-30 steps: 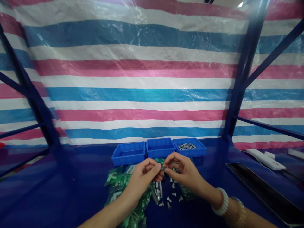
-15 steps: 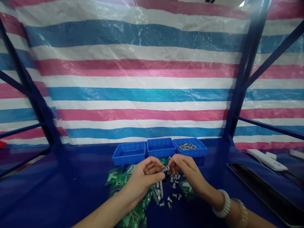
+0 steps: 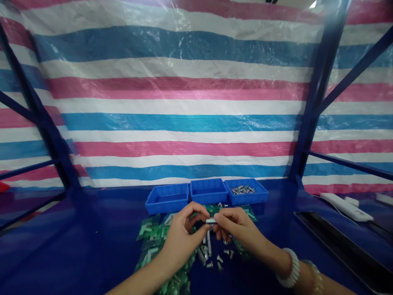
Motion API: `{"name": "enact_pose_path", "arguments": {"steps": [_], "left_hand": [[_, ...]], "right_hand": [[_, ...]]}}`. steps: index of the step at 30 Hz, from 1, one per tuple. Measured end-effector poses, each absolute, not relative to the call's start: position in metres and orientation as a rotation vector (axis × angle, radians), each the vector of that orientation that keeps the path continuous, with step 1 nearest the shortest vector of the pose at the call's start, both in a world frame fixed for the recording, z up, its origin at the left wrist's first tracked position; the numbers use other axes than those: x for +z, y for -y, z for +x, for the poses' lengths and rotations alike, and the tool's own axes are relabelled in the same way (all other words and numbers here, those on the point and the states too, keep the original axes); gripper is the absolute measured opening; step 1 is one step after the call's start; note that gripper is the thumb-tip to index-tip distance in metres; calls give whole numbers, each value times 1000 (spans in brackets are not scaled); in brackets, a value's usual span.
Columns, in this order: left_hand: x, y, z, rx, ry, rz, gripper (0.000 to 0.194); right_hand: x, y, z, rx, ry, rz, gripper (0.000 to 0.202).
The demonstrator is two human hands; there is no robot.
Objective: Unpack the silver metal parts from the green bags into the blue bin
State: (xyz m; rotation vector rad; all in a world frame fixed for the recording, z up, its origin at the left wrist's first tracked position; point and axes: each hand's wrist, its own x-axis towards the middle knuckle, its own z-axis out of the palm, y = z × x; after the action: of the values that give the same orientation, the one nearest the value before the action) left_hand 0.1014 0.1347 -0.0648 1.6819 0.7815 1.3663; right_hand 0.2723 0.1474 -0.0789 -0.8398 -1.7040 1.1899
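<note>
A short metal cylinder (image 3: 210,221) lies level between my two hands. My right hand (image 3: 238,224) pinches its right end between thumb and fingers. The thumb and forefinger of my left hand (image 3: 187,229) are curled around its left end. Below them, loose screws (image 3: 220,259) and metal cylinders (image 3: 209,245) lie on the blue table (image 3: 116,241). Green plastic bags of parts (image 3: 153,235) are heaped beneath and left of my left hand.
Three blue trays stand behind my hands: the left tray (image 3: 167,207), the middle tray (image 3: 210,198) and the right tray (image 3: 250,200), which holds metal cylinders. A black flat panel (image 3: 340,246) and a white device (image 3: 346,207) lie at the right.
The metal cylinder has turned from tilted to level. My right hand has moved left and closed on its right end, and my left hand's fingers have spread a little around the other end.
</note>
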Motion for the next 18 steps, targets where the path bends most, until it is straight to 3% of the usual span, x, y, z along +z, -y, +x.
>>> {"name": "enact_pose_path", "arguments": {"steps": [6, 9, 18], "left_hand": [[-66, -134, 103, 1379, -898, 1523, 22], [-69, -135, 102, 1319, -875, 1454, 19], [-74, -136, 103, 1144, -712, 1222, 36]], "right_hand": [[-74, -139, 273, 450, 1809, -862, 4], [-72, -138, 275, 187, 1870, -708, 9], [-77, -146, 276, 235, 1930, -538, 16]]}}
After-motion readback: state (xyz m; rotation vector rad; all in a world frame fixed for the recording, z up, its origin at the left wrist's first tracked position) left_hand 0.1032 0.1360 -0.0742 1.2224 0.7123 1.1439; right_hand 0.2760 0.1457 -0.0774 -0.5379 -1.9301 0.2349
